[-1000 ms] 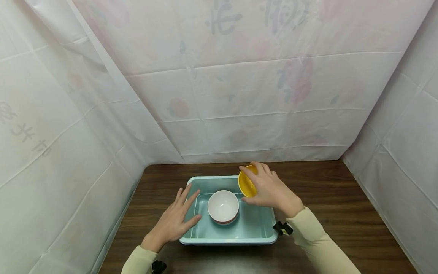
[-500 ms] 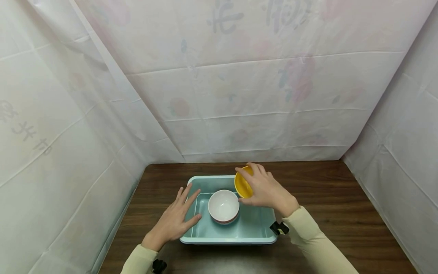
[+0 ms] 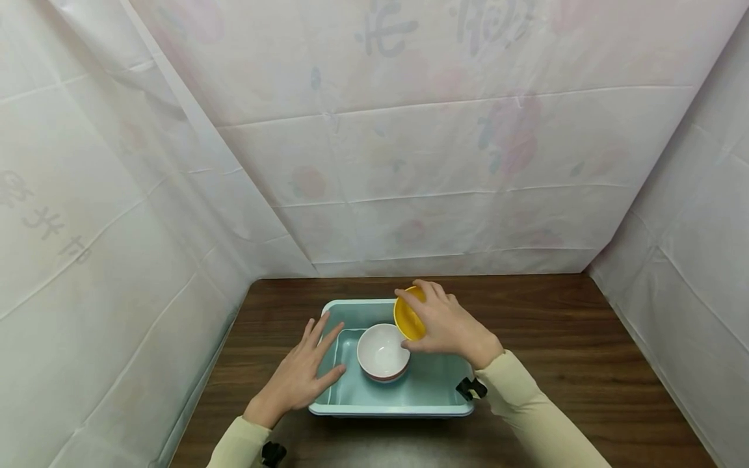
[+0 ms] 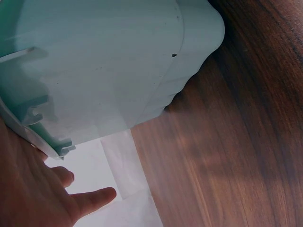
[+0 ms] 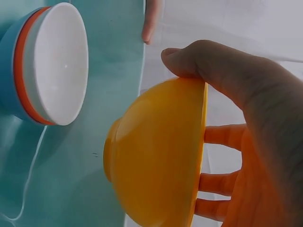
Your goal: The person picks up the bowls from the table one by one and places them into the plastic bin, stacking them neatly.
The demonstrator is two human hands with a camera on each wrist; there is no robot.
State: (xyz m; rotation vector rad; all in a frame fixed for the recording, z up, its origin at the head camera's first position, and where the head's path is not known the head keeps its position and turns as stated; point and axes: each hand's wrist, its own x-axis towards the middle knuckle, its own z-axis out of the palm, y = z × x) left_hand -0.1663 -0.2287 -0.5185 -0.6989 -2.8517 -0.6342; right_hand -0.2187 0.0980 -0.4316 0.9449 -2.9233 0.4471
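Note:
My right hand [image 3: 447, 323] grips a yellow bowl [image 5: 156, 151] by its rim, thumb on one side and fingers on the other. That bowl is tilted above the right rear part of a light blue-green plastic basin [image 3: 430, 411]. Inside the basin stands a stack of nested bowls [image 3: 383, 351], white on top, with orange-red and blue bowls below it in the right wrist view. My left hand [image 3: 298, 370] lies with fingers spread over the basin's left rim; from the left wrist view it is beside the basin's outer wall [image 4: 109, 71].
The basin stands on a dark wood-grain table [image 3: 562, 338]. White printed sheets [image 3: 409, 162] hang behind the table and along both sides. A dark strap piece sits at each wrist.
My right hand has carried the yellow bowl leftward, closer to the bowl stack. The left hand stays at the basin's left rim, and the stack has not moved.

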